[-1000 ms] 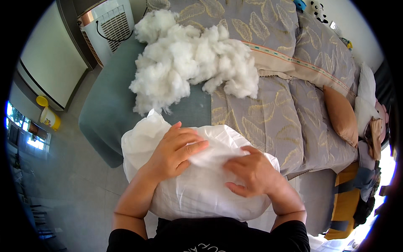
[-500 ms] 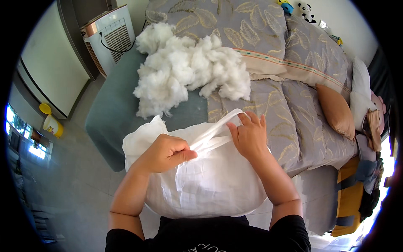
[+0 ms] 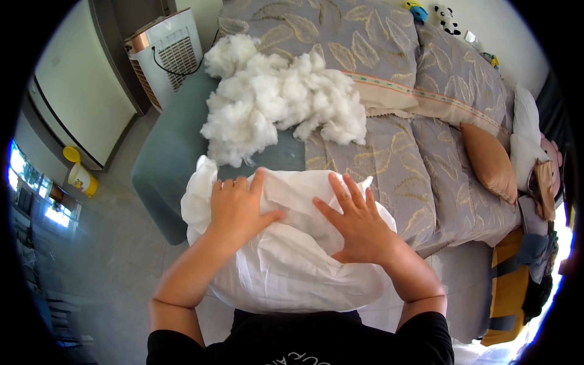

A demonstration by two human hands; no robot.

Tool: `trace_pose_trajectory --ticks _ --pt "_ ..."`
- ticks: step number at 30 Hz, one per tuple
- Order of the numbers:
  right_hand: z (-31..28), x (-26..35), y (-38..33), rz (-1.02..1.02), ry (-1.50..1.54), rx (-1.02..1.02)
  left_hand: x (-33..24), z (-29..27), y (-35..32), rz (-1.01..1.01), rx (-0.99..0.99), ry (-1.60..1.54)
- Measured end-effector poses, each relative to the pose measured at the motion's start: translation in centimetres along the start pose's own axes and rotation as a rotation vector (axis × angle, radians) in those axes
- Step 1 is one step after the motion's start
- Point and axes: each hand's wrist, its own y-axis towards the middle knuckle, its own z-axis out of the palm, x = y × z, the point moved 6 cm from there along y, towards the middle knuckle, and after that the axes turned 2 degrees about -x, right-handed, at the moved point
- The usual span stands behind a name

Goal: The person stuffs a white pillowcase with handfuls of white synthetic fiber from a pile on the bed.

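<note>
While both hands, left hand [image 3: 238,210] and right hand [image 3: 357,225], press flat, fingers spread, on white pillow [image 3: 286,267] at bed edge [image 3: 389,182], loose stuffing [image 3: 280,100] lies beyond.

Bed [image 3: 426,182], leaf-print cover: loose stuffing pile [image 3: 280,100] mid-bed near left edge, white pillow [image 3: 286,267] at near edge, tan cushion [image 3: 490,161] right edge

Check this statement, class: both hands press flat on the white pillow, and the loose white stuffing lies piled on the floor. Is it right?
Not quite. In the head view the loose white stuffing lies piled on the bed, not the floor. Left hand and right hand do press flat on the white pillow.
</note>
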Motion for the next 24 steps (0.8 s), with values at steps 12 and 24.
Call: trace_pose_trajectory --ticks 12,24 --pt "5.9 -3.0 2.7 0.044 -0.05 0.06 1.4 4.6 -1.8 0.15 0.193 -0.105" --pt "10.6 -18.8 16.7 0.725 0.462 -0.715 -2.1 10.5 10.2 0.201 -0.189 -0.881"
